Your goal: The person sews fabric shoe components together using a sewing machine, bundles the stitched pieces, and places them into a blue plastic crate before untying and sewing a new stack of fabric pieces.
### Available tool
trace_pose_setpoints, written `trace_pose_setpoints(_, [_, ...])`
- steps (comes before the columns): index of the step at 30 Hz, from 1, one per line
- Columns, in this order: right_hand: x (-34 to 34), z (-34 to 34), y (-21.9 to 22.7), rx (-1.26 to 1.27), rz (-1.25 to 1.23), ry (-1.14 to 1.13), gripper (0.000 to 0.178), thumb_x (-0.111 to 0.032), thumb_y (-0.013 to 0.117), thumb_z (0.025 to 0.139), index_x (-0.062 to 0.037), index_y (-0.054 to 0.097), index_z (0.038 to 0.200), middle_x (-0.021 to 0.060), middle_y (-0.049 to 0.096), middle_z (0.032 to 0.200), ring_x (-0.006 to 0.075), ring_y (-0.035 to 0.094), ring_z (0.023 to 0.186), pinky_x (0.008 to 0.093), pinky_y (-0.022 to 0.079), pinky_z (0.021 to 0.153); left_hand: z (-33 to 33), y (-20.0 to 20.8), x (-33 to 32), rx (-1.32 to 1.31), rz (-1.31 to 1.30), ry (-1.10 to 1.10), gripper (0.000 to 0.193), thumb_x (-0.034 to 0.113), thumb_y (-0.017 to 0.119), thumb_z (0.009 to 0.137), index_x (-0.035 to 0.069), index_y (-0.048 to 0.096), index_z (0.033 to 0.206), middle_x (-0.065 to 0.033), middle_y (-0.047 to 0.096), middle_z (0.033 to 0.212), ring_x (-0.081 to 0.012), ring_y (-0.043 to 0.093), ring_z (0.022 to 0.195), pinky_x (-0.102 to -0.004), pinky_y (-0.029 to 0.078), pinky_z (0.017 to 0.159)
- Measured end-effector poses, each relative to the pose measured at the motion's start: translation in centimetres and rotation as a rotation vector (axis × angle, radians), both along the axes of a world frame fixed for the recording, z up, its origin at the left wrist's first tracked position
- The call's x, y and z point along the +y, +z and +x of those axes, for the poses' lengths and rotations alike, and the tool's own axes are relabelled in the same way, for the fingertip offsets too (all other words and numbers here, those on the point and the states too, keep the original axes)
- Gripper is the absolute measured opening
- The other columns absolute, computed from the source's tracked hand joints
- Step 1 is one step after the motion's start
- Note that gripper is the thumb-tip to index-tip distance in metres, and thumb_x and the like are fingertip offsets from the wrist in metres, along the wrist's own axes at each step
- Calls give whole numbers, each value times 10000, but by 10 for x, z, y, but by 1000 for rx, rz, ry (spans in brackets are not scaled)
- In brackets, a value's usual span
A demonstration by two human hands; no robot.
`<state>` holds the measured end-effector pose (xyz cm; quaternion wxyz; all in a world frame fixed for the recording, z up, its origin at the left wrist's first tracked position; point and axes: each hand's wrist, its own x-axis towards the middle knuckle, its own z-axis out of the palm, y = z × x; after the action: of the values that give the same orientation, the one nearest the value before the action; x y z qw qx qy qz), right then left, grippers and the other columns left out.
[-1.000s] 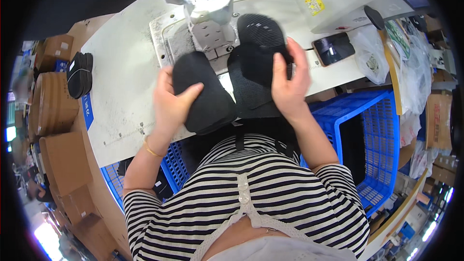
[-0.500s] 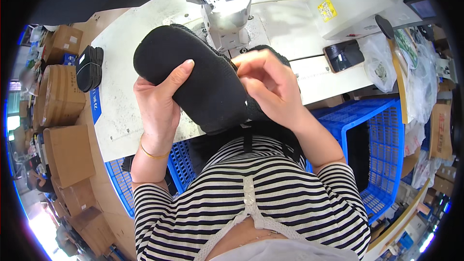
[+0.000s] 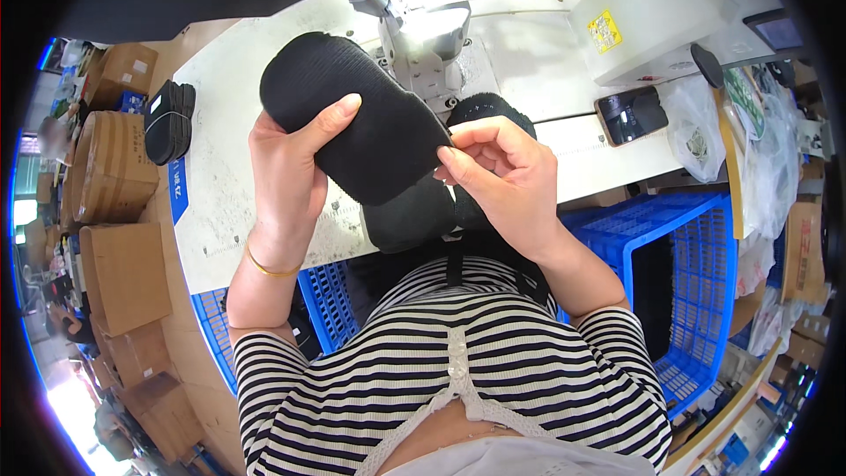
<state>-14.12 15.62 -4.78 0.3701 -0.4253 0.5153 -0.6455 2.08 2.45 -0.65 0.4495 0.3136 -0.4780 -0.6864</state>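
A black ribbed-knit shoe upper, rounded at its far end, is held up in front of the sewing machine. My left hand is closed on its left side, thumb lying across the top and fingers hidden beneath. At its right edge, my right hand pinches the rim between thumb and fingertips. Below it, a second black piece lies at the table's front edge by my lap. Another black knit piece sits behind my right hand, partly covered.
A banded bundle of black sole-shaped pieces lies at the white table's left edge. To the right are a phone and a clear plastic bag. Blue crates flank me below the table. Cardboard boxes stand left.
The held upper has turned, now showing its ribbed knit face, and lifted away from the second black piece. My right hand has shifted slightly toward me along its edge.
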Motion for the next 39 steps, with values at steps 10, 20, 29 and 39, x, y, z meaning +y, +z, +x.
trace_pose_setpoints(10, [-50, -20, 33, -242, 74, 204, 195, -128, 567, 953, 55, 632, 962, 191, 722, 852, 184, 700, 631, 258, 560, 549, -29, 31, -97, -211, -188, -254, 226, -42, 760, 758, -11, 666, 961, -82, 686, 936, -171, 666, 832, -287, 547, 769])
trace_pose_setpoints(20, [-55, -12, 24, -292, -30, 180, 170, -102, 580, 949, 59, 628, 975, 175, 727, 862, 177, 701, 639, 246, 551, 542, -30, 31, -114, -298, -158, -287, 169, 12, 788, 747, 21, 711, 897, -75, 702, 847, -179, 671, 777, -298, 550, 739])
trace_pose_setpoints(29, [-56, -13, 26, -213, -20, 99, 161, -87, 600, 932, 56, 643, 995, 125, 722, 830, 140, 688, 657, 227, 531, 579, -23, 16, -44, -540, -1394, 290, 367, 126, 794, 786, -25, 642, 1085, -116, 634, 1134, -210, 611, 1028, -305, 485, 874])
trace_pose_setpoints(39, [-49, 11, 10, -391, -170, 195, 305, -81, 571, 941, 77, 604, 1200, 85, 676, 1088, 106, 624, 990, 250, 518, 857, -13, 9, -37, -484, -1486, -76, 298, 32, 771, 731, 6, 699, 1019, -125, 658, 1057, -263, 654, 930, -332, 543, 811])
